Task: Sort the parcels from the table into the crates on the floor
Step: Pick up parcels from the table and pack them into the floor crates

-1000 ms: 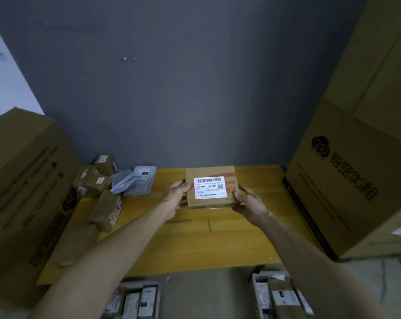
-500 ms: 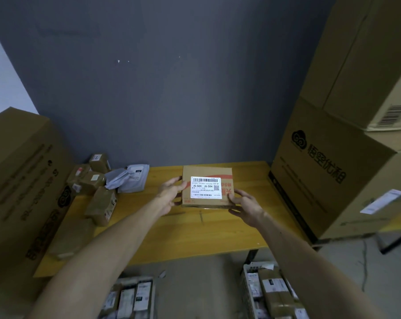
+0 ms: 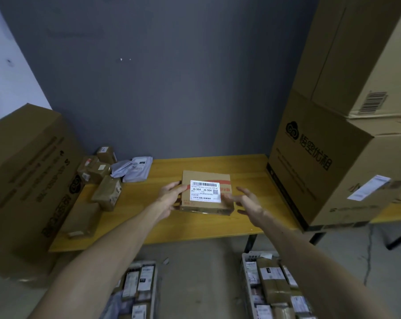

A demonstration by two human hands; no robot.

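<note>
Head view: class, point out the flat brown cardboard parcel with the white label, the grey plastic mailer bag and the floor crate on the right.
Brown cardboard parcel point(image 3: 206, 176): head view, cardboard above label.
Grey mailer bag point(image 3: 135, 170): head view, crumpled middle.
Right floor crate point(image 3: 245, 284): head view, left wall.

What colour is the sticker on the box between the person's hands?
The sticker is white with black print, on a brown parcel; head view.
</note>
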